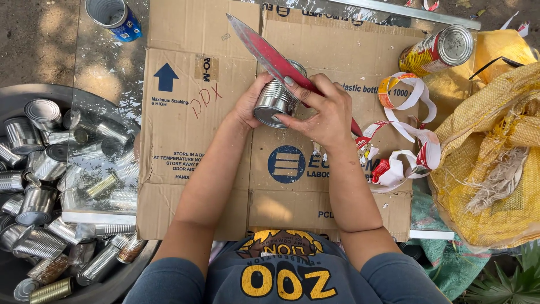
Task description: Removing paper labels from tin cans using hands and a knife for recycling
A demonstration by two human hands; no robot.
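Two hands meet over a flattened cardboard sheet [197, 141] that covers the work surface. The left hand [247, 104] cups a bare silver tin can [275, 100] from the side, its fingers curled round the ribbed wall, and holds it tipped on its side just above the cardboard near the middle of the sheet. The right hand [323, 112] is closed round the handle of a long knife [264, 48] with a red-smeared blade, and the blade lies across the top of the can and points up and to the left. Just to the right of the hands lie curled strips of torn paper label [408, 143], white, red and orange. Further up on the right a can with its label still on [436, 50] lies on its side, next to a yellow woven sack [495, 163]. On the left a big round metal basin [17, 95] is heaped with many stripped cans [50, 163], partly under a clear sheet [107, 62]. Near the top left stands an open can with a blue label [115, 17].
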